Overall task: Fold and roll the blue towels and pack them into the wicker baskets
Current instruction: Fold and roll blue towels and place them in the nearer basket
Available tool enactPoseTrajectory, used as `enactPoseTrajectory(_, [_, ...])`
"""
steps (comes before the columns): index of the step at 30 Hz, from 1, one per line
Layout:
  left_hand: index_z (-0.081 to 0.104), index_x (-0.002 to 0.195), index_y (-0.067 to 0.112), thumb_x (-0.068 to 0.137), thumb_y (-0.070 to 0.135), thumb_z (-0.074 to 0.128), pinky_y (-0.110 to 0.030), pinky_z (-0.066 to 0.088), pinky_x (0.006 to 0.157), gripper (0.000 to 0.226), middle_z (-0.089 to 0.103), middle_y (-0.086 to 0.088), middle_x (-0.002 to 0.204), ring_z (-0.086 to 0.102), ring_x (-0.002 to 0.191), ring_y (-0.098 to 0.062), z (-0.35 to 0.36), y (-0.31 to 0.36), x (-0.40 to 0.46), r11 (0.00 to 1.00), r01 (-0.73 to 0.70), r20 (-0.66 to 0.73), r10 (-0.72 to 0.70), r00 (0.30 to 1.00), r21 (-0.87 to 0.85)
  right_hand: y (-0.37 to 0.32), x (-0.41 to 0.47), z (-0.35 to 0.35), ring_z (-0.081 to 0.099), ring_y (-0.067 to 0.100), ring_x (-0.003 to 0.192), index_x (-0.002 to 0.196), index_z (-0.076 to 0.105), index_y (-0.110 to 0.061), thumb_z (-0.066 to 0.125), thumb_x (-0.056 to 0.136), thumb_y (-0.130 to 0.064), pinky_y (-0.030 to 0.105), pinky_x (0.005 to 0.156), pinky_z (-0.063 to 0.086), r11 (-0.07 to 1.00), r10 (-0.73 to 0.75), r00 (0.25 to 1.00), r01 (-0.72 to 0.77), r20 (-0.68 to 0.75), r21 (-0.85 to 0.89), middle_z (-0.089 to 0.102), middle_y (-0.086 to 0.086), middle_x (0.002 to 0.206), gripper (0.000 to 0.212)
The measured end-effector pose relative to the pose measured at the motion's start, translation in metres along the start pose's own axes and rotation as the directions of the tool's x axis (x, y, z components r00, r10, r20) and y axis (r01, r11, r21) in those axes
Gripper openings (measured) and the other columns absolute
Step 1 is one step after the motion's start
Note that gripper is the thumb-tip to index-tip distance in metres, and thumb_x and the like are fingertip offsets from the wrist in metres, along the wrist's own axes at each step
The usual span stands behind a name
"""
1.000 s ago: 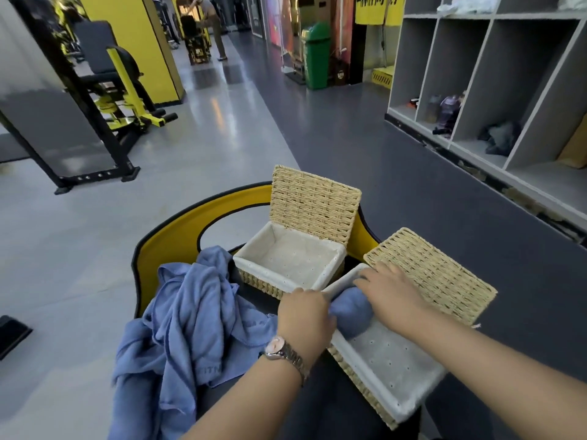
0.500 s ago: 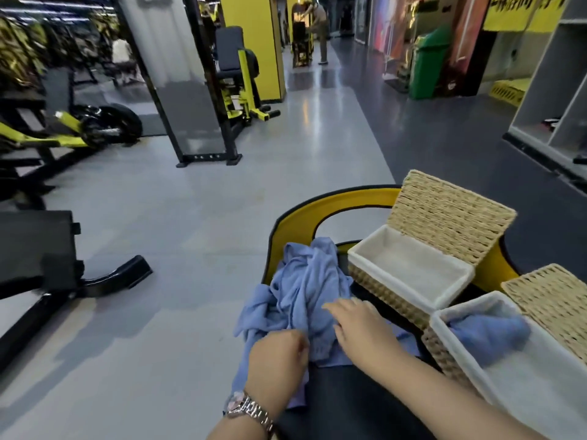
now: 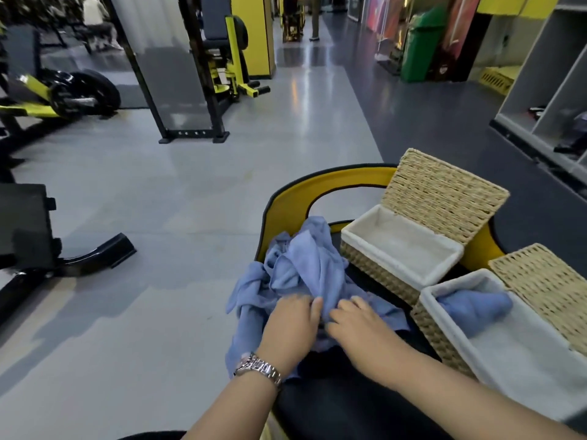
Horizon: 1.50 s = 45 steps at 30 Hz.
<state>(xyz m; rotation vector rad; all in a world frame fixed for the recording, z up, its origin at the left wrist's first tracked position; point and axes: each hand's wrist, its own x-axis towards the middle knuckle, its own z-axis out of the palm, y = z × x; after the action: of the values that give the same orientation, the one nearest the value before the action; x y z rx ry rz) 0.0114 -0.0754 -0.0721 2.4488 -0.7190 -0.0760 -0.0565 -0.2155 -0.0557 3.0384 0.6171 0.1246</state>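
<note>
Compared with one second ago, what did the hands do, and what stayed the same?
Both hands left the nearer wicker basket, letting go of the rolled blue towel inside it, and moved left to the pile of loose blue towels. The left hand and right hand now rest on the pile; any grip is unclear. The farther wicker basket remains open and unfilled.

A heap of loose towels (image 3: 301, 268) lies on the padded seat (image 3: 343, 404), with the left hand (image 3: 290, 328) and right hand (image 3: 359, 323) side by side on its near edge. To the right stand two baskets (lids raised): the far basket (image 3: 400, 249) just beside the heap, the near basket (image 3: 495, 331) before it, right. A rolled towel (image 3: 473, 308) lies in the near basket's far end.
</note>
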Motion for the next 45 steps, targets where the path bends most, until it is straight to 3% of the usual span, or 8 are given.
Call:
enactPoseTrajectory(4, [0.04, 0.062, 0.026, 0.089, 0.041, 0.054, -0.026, 0.031, 0.051, 0.034, 0.05, 0.007, 0.059, 0.045, 0.055, -0.009, 0.012, 0.018, -0.009, 0.98, 0.153, 0.18, -0.129, 0.975, -0.126, -0.006, -0.052, 0.012, 0.055, 0.013, 0.092, 0.083, 0.064, -0.03, 0.047, 0.076, -0.018, 0.029, 0.075, 0.045, 0.94, -0.138, 0.987, 0.104, 0.081, 0.325, 0.065, -0.013, 0.091, 0.022])
enactPoseTrajectory(8, [0.037, 0.075, 0.022, 0.091, 0.022, 0.054, -0.026, 0.036, 0.056, 0.023, 0.048, 0.004, 0.065, 0.044, 0.057, -0.009, 0.018, 0.022, -0.018, 0.953, 0.204, 0.223, -0.154, 0.963, -0.222, 0.014, -0.069, 0.023, 0.058, 0.011, 0.08, 0.082, 0.058, -0.028, 0.048, 0.084, -0.011, 0.032, 0.073, 0.048, 0.621, 0.541, 0.835, -0.477, 0.101, 0.622, 0.064, -0.009, 0.084, 0.02])
enactPoseTrajectory(11, [0.035, 0.075, 0.021, 0.094, 0.017, 0.053, -0.018, 0.033, 0.053, 0.027, 0.039, 0.007, 0.061, 0.037, 0.051, -0.001, 0.016, 0.037, -0.02, 0.907, 0.186, 0.206, -0.114, 0.972, -0.378, 0.028, -0.064, 0.024, 0.062, 0.016, 0.093, 0.097, 0.063, -0.019, 0.053, 0.091, -0.019, 0.031, 0.086, 0.048, 0.252, 0.628, 0.667, -0.661, 0.401, 0.707, 0.065, -0.002, 0.095, 0.011])
enactPoseTrajectory(16, [0.041, 0.081, 0.013, 0.092, 0.017, 0.06, -0.021, 0.042, 0.06, 0.022, 0.043, -0.002, 0.064, 0.047, 0.06, -0.012, 0.01, 0.061, -0.013, 0.454, 0.36, 0.37, -0.07, 0.926, -0.815, 0.031, -0.051, 0.013, 0.071, 0.009, 0.071, 0.079, 0.072, -0.003, 0.039, 0.1, -0.017, 0.019, 0.065, 0.054, -0.592, 0.35, 0.718, -0.329, 0.602, 0.736, 0.073, 0.01, 0.079, 0.041])
enactPoseTrajectory(20, [0.055, 0.102, 0.005, 0.086, 0.031, 0.064, -0.047, 0.043, 0.094, 0.032, 0.06, -0.022, 0.105, 0.057, 0.103, -0.037, 0.005, 0.064, -0.006, 0.305, 0.414, 0.42, -0.049, 0.906, -0.858, 0.043, -0.055, 0.01, 0.066, 0.019, 0.104, 0.104, 0.069, 0.005, 0.047, 0.096, -0.014, 0.031, 0.097, 0.047, -0.757, 0.3, 0.771, -0.166, 0.561, 0.632, 0.067, 0.02, 0.112, 0.03])
enactPoseTrajectory(28, [0.06, 0.117, 0.005, 0.099, 0.033, 0.046, -0.045, 0.05, 0.09, 0.036, 0.065, -0.024, 0.116, 0.061, 0.109, -0.035, -0.014, 0.047, 0.002, 0.266, 0.328, 0.256, -0.274, 0.927, -0.906, 0.077, -0.069, -0.004, 0.066, 0.024, 0.09, 0.092, 0.062, -0.004, 0.039, 0.101, -0.02, 0.035, 0.077, 0.056, -0.622, 0.502, 0.71, -0.099, 0.493, 0.777, 0.065, 0.02, 0.1, 0.029])
enactPoseTrajectory(34, [0.064, 0.103, 0.016, 0.098, 0.03, 0.048, -0.028, 0.052, 0.076, 0.023, 0.07, -0.003, 0.1, 0.066, 0.094, -0.014, -0.043, 0.037, 0.007, 0.631, 0.151, -0.067, -0.308, 0.949, -0.761, 0.118, -0.088, -0.052, 0.061, 0.016, 0.072, 0.096, 0.052, -0.014, 0.046, 0.099, -0.016, 0.031, 0.061, 0.051, -0.292, 0.839, 0.507, 0.115, 0.197, 0.949, 0.061, 0.009, 0.09, 0.007])
enactPoseTrajectory(45, [0.061, 0.107, 0.035, 0.093, 0.021, 0.057, -0.015, 0.041, 0.055, 0.02, 0.066, 0.003, 0.081, 0.062, 0.072, -0.01, -0.041, 0.012, -0.001, 0.965, 0.145, -0.166, -0.182, 0.969, -0.218, 0.106, -0.097, -0.025, 0.064, 0.004, 0.09, 0.095, 0.074, -0.014, 0.069, 0.084, -0.014, 0.022, 0.084, 0.049, 0.187, 0.753, 0.634, -0.463, 0.176, 0.867, 0.071, -0.009, 0.088, 0.012])
